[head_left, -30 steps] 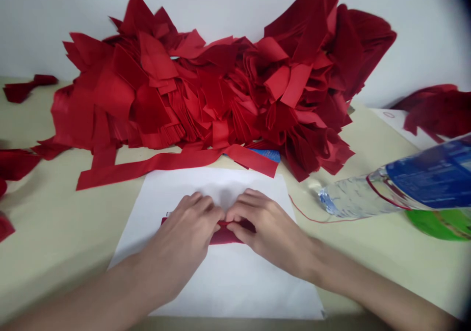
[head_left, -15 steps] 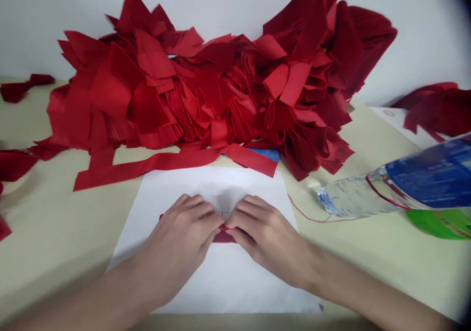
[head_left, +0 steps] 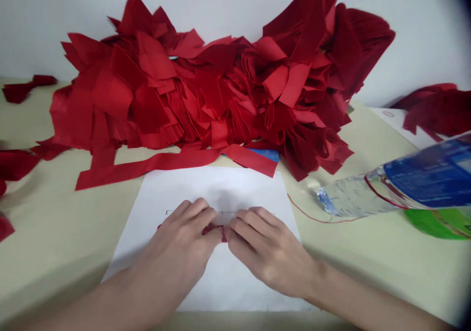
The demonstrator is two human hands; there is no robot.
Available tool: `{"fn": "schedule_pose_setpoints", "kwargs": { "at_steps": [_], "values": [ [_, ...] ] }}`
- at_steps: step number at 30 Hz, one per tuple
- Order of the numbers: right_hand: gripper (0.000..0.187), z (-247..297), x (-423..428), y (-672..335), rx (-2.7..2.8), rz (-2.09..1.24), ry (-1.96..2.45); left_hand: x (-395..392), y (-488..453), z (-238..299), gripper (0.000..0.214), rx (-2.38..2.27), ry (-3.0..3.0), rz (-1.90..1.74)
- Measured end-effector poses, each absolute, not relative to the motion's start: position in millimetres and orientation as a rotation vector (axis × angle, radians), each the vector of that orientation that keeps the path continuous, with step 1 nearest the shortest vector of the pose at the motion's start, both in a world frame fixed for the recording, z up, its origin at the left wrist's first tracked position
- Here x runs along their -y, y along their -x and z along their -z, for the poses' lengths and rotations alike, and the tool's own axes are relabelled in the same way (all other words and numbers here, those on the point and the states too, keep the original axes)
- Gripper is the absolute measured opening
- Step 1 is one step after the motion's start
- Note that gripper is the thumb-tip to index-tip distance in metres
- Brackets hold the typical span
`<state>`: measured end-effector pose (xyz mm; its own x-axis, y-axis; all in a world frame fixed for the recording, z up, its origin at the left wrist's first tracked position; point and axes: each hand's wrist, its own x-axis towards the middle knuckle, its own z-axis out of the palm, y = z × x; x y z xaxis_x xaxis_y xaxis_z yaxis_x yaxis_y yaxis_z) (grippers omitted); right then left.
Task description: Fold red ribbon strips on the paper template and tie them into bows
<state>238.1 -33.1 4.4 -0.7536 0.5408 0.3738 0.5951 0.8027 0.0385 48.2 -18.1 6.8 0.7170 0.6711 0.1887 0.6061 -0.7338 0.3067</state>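
Observation:
A white sheet of paper point(head_left: 235, 186) lies on the beige table point(head_left: 55, 233) in front of me. On it sits a small red fabric strip point(head_left: 215, 231), mostly covered by my fingers. My left hand point(head_left: 182, 247) and my right hand point(head_left: 263, 247) meet fingertip to fingertip over the strip, fingers bent and pressed down on it. A thin drawn line shows on the paper just beyond my fingers.
A big heap of red fabric pieces point(head_left: 221, 80) fills the back of the table, with a long red strip point(head_left: 165, 164) trailing toward the paper. A plastic water bottle point(head_left: 397, 186) lies at the right above something green point(head_left: 441, 223). More red pieces point(head_left: 437, 110) lie at both edges.
Both hands have slid slightly toward me on the paper, gathering the red strip so less of it shows; the drawn line beyond my fingers is now uncovered.

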Motion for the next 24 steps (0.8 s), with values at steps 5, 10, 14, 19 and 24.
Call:
{"fn": "schedule_pose_setpoints", "kwargs": {
  "at_steps": [5, 10, 14, 19, 24],
  "values": [
    [0.028, -10, 38, -240, 2.639, 0.063, 0.929, 22, -49, -7, 0.02, -0.996, -2.802, -0.341],
    [0.027, -7, 43, -240, 2.592, 0.037, 0.964, 29, -51, -14, 0.026, -0.925, -3.042, -0.407],
    [0.03, -5, 46, -239, 2.589, 0.133, 0.903, 36, -53, -14, 0.033, -0.896, -3.217, -0.456],
    [0.031, -4, 48, -239, 2.597, 0.214, 0.831, 36, -54, -17, 0.028, -0.915, -3.172, -0.438],
    [0.029, -2, 49, -240, 2.621, 0.236, 0.792, 36, -54, -21, 0.022, -0.951, -3.108, -0.364]
  ]
}}
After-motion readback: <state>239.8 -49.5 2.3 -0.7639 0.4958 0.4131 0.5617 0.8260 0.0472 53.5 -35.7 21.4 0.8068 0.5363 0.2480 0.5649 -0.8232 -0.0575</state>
